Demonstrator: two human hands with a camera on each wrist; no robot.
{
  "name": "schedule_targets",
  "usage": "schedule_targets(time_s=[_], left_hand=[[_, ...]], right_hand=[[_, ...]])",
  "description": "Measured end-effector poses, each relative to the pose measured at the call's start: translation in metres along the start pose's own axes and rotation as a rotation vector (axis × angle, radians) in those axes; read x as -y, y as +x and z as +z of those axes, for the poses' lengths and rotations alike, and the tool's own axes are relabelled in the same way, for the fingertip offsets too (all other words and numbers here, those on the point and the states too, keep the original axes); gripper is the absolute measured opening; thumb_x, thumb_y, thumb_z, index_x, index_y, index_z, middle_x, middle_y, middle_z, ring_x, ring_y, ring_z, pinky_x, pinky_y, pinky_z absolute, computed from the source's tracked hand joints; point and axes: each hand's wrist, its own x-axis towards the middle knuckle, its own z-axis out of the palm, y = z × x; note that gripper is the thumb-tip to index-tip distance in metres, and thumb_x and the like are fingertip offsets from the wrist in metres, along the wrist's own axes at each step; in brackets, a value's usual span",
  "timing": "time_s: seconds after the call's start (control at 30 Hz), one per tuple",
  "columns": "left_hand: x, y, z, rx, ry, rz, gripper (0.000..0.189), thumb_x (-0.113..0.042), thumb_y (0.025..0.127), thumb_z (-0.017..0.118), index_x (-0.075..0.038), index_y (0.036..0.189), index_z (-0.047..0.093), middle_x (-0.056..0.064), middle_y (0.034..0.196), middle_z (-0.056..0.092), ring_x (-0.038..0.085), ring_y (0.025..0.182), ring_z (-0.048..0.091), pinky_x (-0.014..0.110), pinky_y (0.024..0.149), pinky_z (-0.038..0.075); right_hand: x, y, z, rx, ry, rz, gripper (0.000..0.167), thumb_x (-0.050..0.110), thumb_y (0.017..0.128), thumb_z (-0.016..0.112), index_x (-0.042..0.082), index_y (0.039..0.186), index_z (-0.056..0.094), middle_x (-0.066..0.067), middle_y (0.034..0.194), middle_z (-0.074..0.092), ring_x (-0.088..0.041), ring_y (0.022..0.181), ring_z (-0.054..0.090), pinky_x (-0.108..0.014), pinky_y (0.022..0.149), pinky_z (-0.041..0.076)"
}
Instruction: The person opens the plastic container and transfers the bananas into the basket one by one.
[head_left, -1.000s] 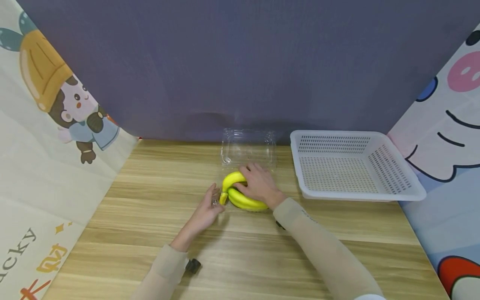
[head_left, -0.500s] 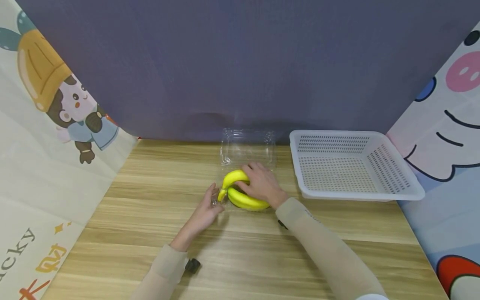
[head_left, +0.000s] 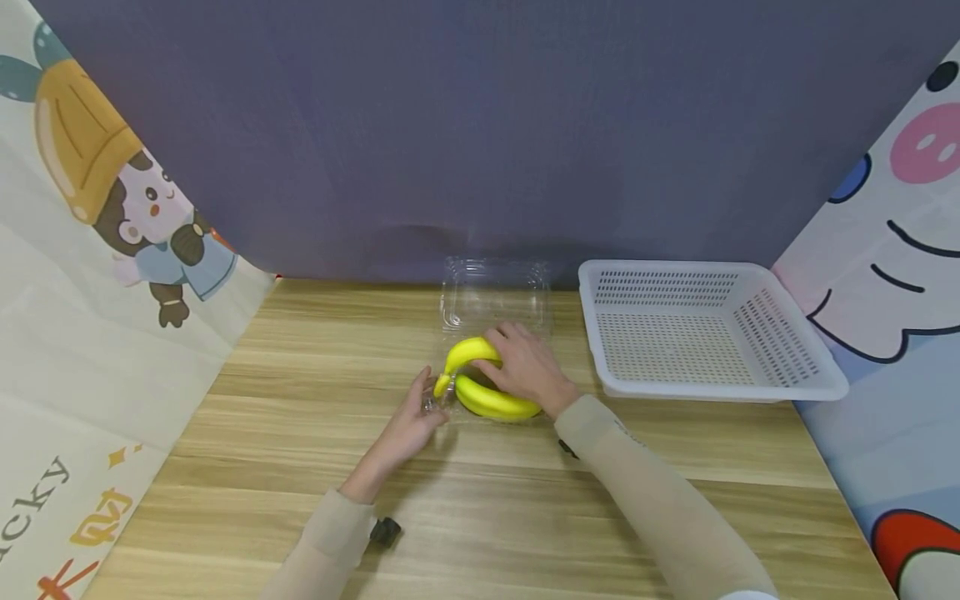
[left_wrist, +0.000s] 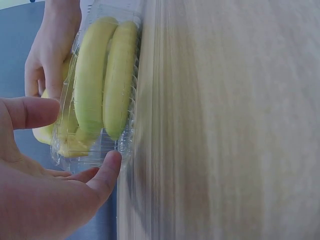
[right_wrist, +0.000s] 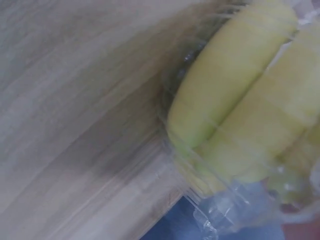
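A clear plastic clamshell box lies with its lid tipped back, bananas in its base. Two bananas show side by side through its front wall in the left wrist view. My right hand reaches over the box and holds another curved banana at the back, fingers over it and thumb inside its curve. This banana's stem end points left, at the box's left wall. My left hand is at that end, thumb and fingers spread, fingertips touching the clear wall. The right hand's fingertips are hidden in the head view.
A white perforated plastic basket stands to the right of the box on the wood-grain table. Behind the table rises a dark grey-blue panel. Printed cloths hang at the left and right sides.
The banana in my right hand has shifted slightly back and left, its stem end swinging up toward the box's left wall. A gap has widened between it and the front bananas. My left hand stays put.
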Motion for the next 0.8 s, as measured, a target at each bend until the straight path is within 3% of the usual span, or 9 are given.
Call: schedule_targets(time_s=[0.5,0.8], left_hand=[[0.001,0.000,0.001,-0.001,-0.002,-0.001,0.088,-0.009,0.093,0.061,-0.001,0.162,0.007,0.024,0.162,0.027,0.043,0.144,0.035,0.059,0.117,0.032],[0.000,0.000,0.001,-0.011,0.000,-0.016,0.090,-0.012,0.092,0.063,-0.004,0.163,0.008,0.029,0.160,0.028,0.045,0.143,0.036,0.061,0.115,0.034]], right_hand=[[0.004,-0.002,-0.018,-0.041,-0.006,-0.027,0.046,0.044,0.097,0.064,0.011,0.129,0.062,-0.012,0.126,0.062,-0.029,0.114,0.058,-0.047,0.093,0.055],[0.004,-0.002,-0.028,-0.078,-0.011,-0.037,0.049,0.047,0.099,0.060,0.010,0.130,0.061,-0.013,0.127,0.064,-0.031,0.116,0.059,-0.049,0.096,0.054]])
